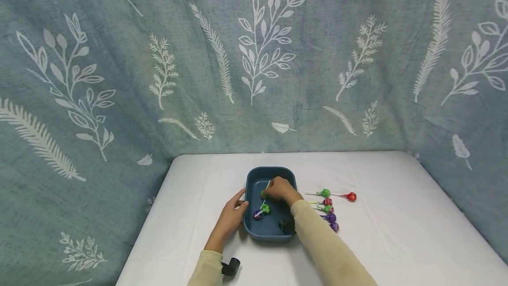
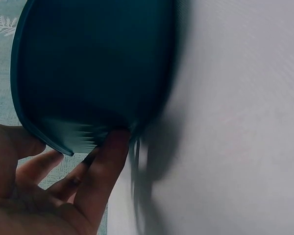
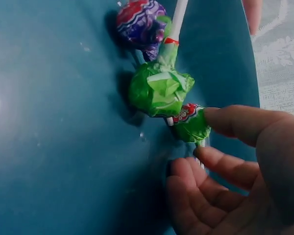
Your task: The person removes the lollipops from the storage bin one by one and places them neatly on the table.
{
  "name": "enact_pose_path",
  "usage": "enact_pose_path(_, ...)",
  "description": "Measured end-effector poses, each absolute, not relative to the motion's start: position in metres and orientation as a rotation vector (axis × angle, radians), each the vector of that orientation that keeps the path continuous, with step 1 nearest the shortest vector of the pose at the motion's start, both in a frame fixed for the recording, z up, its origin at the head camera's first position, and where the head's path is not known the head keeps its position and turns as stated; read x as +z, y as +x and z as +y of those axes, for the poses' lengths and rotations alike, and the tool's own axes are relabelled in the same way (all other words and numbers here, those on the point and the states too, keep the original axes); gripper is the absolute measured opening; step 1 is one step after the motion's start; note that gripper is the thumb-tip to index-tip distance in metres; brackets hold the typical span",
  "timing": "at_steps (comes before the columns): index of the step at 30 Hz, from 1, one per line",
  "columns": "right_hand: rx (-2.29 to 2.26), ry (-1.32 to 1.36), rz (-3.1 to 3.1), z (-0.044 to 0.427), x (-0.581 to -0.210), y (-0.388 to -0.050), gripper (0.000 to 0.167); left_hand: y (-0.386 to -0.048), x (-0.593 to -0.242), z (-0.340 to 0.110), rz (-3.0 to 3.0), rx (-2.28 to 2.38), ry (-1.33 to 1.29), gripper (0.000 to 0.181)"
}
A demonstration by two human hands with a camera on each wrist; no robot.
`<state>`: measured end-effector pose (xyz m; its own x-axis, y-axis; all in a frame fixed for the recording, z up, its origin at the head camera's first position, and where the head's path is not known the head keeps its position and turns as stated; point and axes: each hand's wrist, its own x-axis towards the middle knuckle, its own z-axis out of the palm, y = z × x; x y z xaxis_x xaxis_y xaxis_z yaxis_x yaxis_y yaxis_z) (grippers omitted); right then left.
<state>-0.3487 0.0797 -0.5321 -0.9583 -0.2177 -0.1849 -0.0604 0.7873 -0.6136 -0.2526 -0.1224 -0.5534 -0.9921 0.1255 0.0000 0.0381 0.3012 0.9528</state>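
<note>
My left hand (image 1: 232,213) rests at the left side of the blue container (image 1: 270,238); in the left wrist view its fingertips (image 2: 118,139) touch the container (image 2: 95,63) along its edge, fingers fairly extended. Inside the container, my right hand (image 1: 279,189) pinches a green and red lollipop (image 3: 193,122) between thumb and finger, as the right wrist view shows of that hand (image 3: 230,166). Against it lies a green lollipop (image 3: 161,93) with a white stick, beside a purple and red lollipop (image 3: 141,24). Both also show in the head view, green (image 1: 265,208) and purple (image 1: 257,214).
Several lollipops lie on the white table (image 1: 397,233) right of the container, among them a green one (image 1: 326,193), a red one (image 1: 351,197) and a purple one (image 1: 331,218). A patterned curtain (image 1: 222,56) hangs behind and at both sides.
</note>
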Motion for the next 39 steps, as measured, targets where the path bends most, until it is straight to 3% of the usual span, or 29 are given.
enact_pose_path(4,-0.964,-0.289,2.73,0.081,-0.535,-0.349,0.016,-0.253,-0.554,-0.123,2.477,1.8,0.159,0.052)
enact_pose_path(16,-1.091,-0.464,2.614,0.083,-0.541,-0.353,0.03,-0.254,-0.552,-0.123,2.507,1.772,0.173,0.051)
enact_pose_path(39,-1.255,-0.38,2.686,0.083,-0.552,-0.355,0.027,-0.252,-0.551,-0.121,2.513,1.774,0.163,0.051)
